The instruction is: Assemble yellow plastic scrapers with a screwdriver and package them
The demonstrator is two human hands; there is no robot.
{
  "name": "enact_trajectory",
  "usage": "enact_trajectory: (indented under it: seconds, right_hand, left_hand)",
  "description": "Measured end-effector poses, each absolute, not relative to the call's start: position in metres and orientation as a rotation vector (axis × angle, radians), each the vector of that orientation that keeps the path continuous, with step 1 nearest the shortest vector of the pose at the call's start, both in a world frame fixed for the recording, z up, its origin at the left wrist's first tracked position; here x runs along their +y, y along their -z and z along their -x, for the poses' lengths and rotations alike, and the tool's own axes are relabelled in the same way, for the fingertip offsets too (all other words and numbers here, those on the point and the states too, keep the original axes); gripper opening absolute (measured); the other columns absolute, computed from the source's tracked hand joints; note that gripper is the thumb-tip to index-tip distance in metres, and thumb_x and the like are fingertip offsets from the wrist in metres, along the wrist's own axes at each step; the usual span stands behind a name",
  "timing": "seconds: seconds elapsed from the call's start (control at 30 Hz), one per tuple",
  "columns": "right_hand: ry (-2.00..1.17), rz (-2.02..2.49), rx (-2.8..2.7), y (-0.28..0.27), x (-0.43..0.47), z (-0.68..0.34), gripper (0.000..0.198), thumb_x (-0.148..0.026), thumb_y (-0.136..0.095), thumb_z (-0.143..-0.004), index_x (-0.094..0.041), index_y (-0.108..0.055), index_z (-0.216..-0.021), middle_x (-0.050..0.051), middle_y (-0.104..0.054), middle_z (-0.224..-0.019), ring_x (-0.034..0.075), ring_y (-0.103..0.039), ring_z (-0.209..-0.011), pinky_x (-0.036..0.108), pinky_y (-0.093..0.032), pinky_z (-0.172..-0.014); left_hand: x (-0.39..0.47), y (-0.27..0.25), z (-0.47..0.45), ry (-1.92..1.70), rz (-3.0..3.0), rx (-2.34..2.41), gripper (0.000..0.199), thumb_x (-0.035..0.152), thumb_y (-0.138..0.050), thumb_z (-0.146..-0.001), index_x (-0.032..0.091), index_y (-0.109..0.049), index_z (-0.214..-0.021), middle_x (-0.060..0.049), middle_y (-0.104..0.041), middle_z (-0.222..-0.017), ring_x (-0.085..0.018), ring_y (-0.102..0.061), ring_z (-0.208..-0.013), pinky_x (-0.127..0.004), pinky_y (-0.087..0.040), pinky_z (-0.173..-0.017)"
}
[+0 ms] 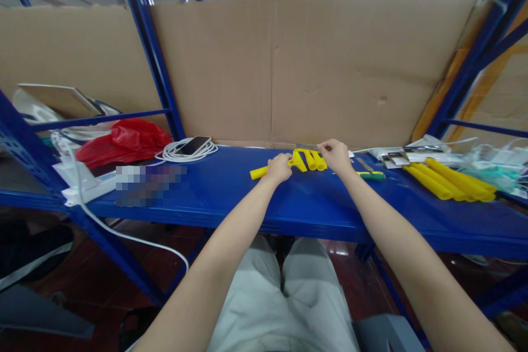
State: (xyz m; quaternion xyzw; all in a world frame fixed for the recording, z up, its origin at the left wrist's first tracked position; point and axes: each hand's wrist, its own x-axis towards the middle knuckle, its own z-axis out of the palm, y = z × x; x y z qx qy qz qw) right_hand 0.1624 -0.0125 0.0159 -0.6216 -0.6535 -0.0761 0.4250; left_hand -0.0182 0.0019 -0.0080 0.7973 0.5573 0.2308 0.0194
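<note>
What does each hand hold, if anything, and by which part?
Left hand: long yellow plastic tool, by the handle beside its flared head. Right hand: apparently a thin grey strip, pinched at one end.

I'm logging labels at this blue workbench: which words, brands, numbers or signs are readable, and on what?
No text can be read.
White-and-black packets: markings too small and blurred.
Pixelated patch: unreadable.
Phone: no lettering visible.
Yellow tool in the left hand: no lettering visible.
</note>
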Motion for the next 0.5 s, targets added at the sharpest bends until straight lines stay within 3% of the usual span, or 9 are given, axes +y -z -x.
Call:
enact_trajectory:
  seconds: [0.13,0.37,0.5]
  right_hand:
    - [0.13,1.488,-1.798,-0.0126,-0.0133,-0.1497,0.019,-0.024,-0.053,-0.082,-0.017,-0.07,-0.078,0.009,-0.07,-0.088,0.019,-0.061,-0.082,0.029,-0.044,-0.077]
    - [-0.081,1.553,-1.863,-0.01,-0.01,-0.1535,0.019,-0.021,-0.058,-0.074,-0.015,-0.063,-0.057,0.002,-0.063,-0.057,0.014,-0.056,-0.058,0.022,-0.039,-0.055]
    - [-0.355,1.577,-1.735,-0.0095,-0.0097,-0.152,0.02,-0.015,-0.056,-0.074,-0.014,-0.061,-0.056,0.001,-0.058,-0.05,0.01,-0.052,-0.049,0.019,-0.036,-0.045]
  left_hand:
    - [0.0058,0.0085,0.017,-0.804,-2.526,1.596,0.042,0.015,-0.05,-0.084,0.024,-0.055,-0.125,-0.004,-0.057,-0.128,-0.018,-0.052,-0.117,-0.028,-0.039,-0.099]
    - [0.0047,0.0081,0.0175,-0.868,-2.52,1.568,0.043,0.012,-0.052,-0.082,0.022,-0.056,-0.123,-0.006,-0.057,-0.126,-0.018,-0.052,-0.117,-0.027,-0.039,-0.101]
    - [0.0034,0.0069,0.0178,-0.863,-2.514,1.565,0.044,0.011,-0.052,-0.082,0.023,-0.055,-0.124,-0.005,-0.056,-0.128,-0.018,-0.051,-0.118,-0.027,-0.039,-0.101]
